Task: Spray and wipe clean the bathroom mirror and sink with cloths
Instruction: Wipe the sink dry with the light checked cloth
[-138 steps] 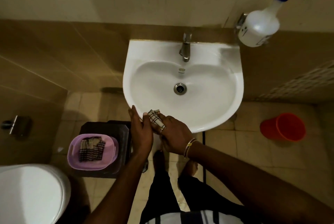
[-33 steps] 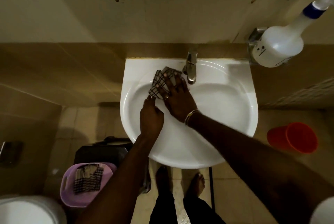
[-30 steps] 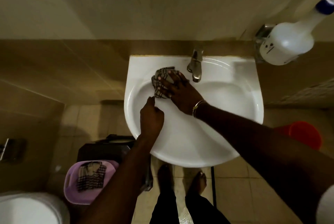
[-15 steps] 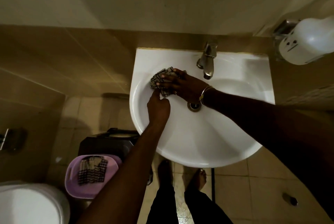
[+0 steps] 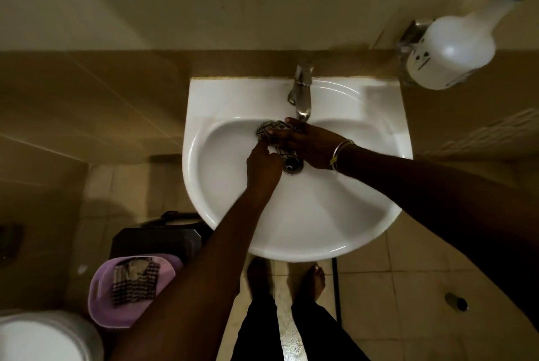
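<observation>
**Checked cloth pressed flat in the basin**

Just below the chrome tap (image 5: 302, 89), the right hand (image 5: 309, 142) lies with straight fingers flat on the crumpled black-and-white checked cloth (image 5: 269, 128), pressing it against the white ceramic sink (image 5: 320, 214). Below and left of the tap, the left hand (image 5: 264, 168), fingers curled, meets the cloth's edge; whether it pinches the fabric I cannot tell. A white plastic spray bottle (image 5: 449, 51) sits right of the tap.
</observation>
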Motion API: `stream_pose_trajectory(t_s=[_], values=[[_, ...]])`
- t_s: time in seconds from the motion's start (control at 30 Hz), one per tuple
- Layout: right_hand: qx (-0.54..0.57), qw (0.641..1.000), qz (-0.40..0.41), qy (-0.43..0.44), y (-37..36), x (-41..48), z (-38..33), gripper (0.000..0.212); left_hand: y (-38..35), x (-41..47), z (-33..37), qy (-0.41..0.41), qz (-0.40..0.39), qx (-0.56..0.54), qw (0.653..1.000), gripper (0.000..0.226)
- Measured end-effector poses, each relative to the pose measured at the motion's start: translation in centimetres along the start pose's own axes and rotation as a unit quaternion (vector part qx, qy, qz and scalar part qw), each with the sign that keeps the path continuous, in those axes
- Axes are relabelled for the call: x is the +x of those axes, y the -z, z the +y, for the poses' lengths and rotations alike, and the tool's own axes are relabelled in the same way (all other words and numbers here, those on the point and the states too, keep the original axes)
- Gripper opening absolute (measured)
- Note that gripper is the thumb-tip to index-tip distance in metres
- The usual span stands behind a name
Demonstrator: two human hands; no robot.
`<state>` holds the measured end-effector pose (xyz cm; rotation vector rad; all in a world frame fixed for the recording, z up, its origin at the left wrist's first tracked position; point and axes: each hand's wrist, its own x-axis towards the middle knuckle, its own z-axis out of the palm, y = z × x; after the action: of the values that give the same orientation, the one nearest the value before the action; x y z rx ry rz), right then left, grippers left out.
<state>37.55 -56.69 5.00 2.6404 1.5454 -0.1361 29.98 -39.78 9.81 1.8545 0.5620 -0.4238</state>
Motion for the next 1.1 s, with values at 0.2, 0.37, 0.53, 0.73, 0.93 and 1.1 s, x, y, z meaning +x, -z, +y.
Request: stream_pose_trajectory(t_s=[0.2,0.37,0.53,0.73,0.93,1.1], values=[[-0.077,0.996,-0.016,-0.03,0.0,-7.1,3.1,0.054,-4.6,-1.3,0.4,-0.016,-0.065,-0.004,0.998,0.054],[-0.19,0.976,-0.106,-0.005,0.7,-11.6,4.5,0.046,-8.4,-2.1,1.3,-0.005,-0.127,-0.025,0.992,0.069],[-0.123,0.972,-0.175,-0.091,1.7,-13.4,2.2,0.056,-9.9,-1.9,1.0,-0.025,-0.127,0.015,0.991,0.075],[-0.039,0.956,-0.231,-0.179,3.1,-15.3,-1.2,0.082,-9.3,-4.3,1.6,-0.065,-0.18,0.121,0.974,0.064],[0.038,0.945,-0.234,-0.227,3.8,-17.0,-4.2,0.079,-8.0,-7.2,0.7,-0.099,-0.223,0.211,0.947,0.057],[0.072,0.926,-0.241,-0.282,4.3,-17.2,-8.2,0.075,-6.4,-9.8,-1.2,-0.123,-0.223,0.273,0.928,0.052]])
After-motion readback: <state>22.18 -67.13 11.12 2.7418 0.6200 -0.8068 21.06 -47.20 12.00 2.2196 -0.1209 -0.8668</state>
